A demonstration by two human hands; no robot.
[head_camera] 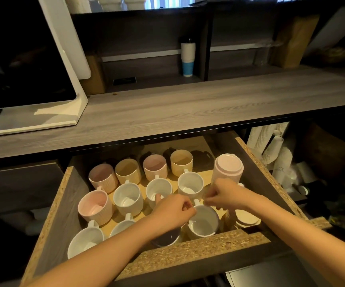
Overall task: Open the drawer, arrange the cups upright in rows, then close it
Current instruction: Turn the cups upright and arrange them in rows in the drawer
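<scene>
Open drawer (63, 195) lower centre, chipboard edges, holds upright mugs (128, 198) in rows; upside-down pink cup (228, 167) at its right. Wooden counter (188, 104) above carries white stand (43, 119), left.

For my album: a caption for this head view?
Both hands steady a white mug in an open drawer of upright mugs.

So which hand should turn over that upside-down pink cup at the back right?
Probably the right hand: it sits just in front of the inverted pink cup, while the left hand is farther away, at the white mug.
</scene>
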